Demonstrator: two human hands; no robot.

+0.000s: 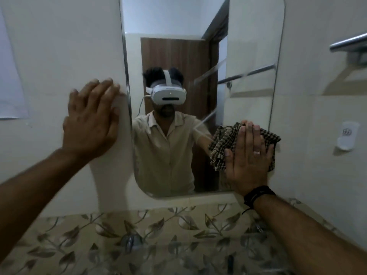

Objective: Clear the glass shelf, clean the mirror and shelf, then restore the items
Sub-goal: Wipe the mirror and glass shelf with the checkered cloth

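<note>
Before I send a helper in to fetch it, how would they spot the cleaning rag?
Find the tall wall mirror. At its lower right edge, the right hand presses a crumpled cloth flat against the glass. It is the only brown-and-cream checked fabric there.

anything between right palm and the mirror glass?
Yes: in the head view a folded checkered cloth sits between the flat right hand and the mirror. The hand presses it against the glass near the mirror's lower right.
</note>
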